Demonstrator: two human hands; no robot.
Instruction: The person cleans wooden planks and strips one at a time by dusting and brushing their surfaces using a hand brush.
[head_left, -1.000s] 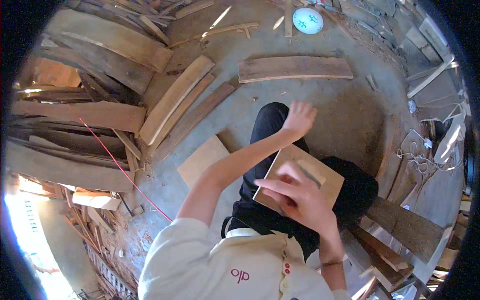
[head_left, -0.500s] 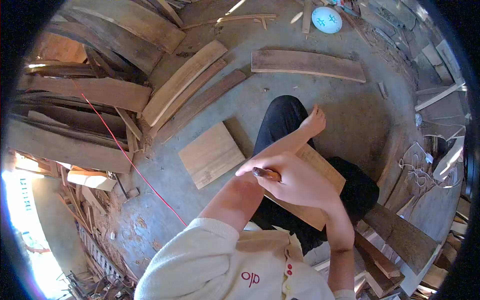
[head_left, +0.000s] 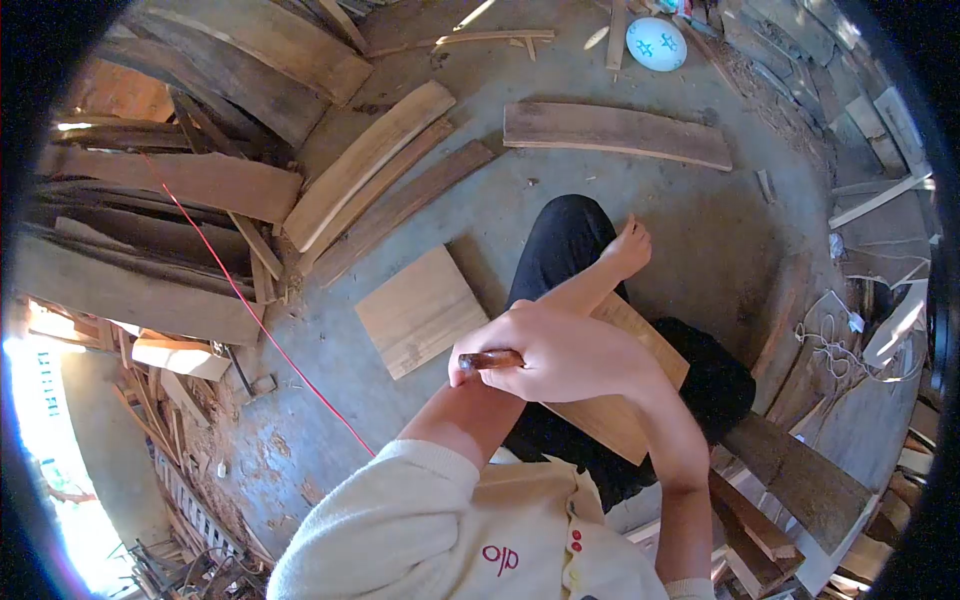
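Observation:
My right hand [head_left: 560, 350] is closed around a short, dark brown, stick-like object [head_left: 490, 360], whose end sticks out past the fingers. It lies over my left forearm, close to the elbow. Beyond it, my left hand [head_left: 628, 248] is beside my raised knee, fingers loosely bent and apart, with nothing visible in it. A light wooden board [head_left: 612, 425] rests on my lap, partly hidden under my right hand and arm. Another square board [head_left: 422, 312] lies flat on the floor to the left of my knee.
Long planks [head_left: 370, 165] lie on the floor ahead to the left, another [head_left: 618, 135] straight ahead. A white balloon-like ball [head_left: 656, 44] is at the top. Stacked timber [head_left: 180, 185] stands left, with a red cord [head_left: 250, 305] near it. Planks [head_left: 795, 470] and white cable [head_left: 830, 345] are at right.
My right hand has moved left from over the lap board onto my left forearm, and the brown object has come into view. The view has shifted, showing more of the floor board.

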